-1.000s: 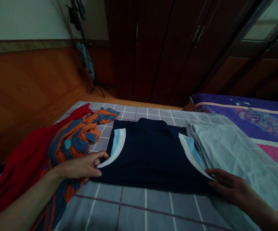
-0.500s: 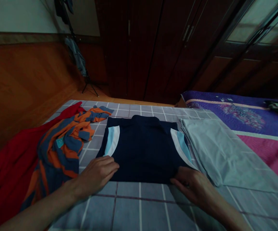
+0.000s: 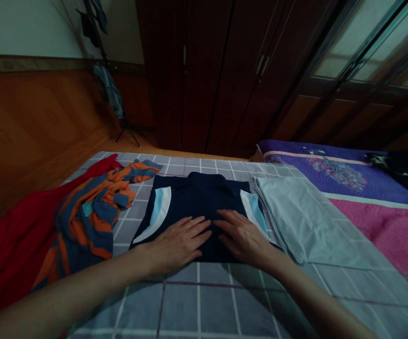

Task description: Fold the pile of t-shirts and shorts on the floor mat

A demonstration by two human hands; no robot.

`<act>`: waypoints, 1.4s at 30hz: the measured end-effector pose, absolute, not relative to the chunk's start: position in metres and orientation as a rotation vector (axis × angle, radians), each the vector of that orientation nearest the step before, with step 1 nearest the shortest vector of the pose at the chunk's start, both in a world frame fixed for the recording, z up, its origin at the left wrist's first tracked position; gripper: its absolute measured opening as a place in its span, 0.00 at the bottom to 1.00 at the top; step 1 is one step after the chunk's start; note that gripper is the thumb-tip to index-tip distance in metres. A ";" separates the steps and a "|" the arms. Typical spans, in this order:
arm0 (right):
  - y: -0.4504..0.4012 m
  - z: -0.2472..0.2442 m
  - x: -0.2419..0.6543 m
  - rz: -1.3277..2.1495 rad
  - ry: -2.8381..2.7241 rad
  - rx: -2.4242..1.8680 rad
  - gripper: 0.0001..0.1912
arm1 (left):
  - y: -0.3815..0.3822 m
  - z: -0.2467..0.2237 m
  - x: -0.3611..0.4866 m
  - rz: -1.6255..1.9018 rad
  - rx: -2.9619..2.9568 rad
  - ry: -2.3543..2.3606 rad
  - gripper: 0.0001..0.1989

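Observation:
A folded navy shirt [image 3: 204, 195] with white and light-blue side panels lies flat in front of me, its collar at the far edge. My left hand [image 3: 184, 240] rests on the near half of the shirt, fingers spread and pointing inward. Mirroring it, my right hand [image 3: 244, 235] lies on the fabric just right of the middle, its fingers also apart. A narrow gap separates the fingertips of the two hands. Neither hand grips anything.
The shirt lies on a grey checked sheet [image 3: 204, 301]. Left are an orange-and-blue striped garment [image 3: 87, 221] and a red garment [image 3: 30, 221]. Folded pale grey cloth [image 3: 306, 216] lies right, before a purple-and-pink bedspread [image 3: 366, 207]. Behind stand a dark wardrobe [image 3: 204, 80] and clothes stand [image 3: 110, 89].
Both hands have left the shirt's near corners and moved inward onto its middle. Their fingers have gone from closed on the fabric to spread flat. The view has shifted slightly.

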State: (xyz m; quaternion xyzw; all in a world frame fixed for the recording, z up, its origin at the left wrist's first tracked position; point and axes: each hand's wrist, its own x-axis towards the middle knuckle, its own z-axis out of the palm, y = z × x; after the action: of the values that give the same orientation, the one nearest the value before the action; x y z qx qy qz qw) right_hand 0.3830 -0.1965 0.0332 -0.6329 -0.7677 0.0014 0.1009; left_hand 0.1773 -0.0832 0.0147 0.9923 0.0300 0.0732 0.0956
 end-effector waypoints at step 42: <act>-0.180 -0.030 0.402 -0.064 -2.113 -1.953 0.31 | -0.042 0.016 0.086 0.037 2.268 1.287 0.15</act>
State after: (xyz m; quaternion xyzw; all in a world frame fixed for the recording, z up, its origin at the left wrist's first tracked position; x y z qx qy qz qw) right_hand 0.4017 -0.1804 -0.0295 -0.6728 -0.7278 -0.0221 0.1314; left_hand 0.0865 -0.0422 0.0160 0.8388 0.4761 0.0138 0.2638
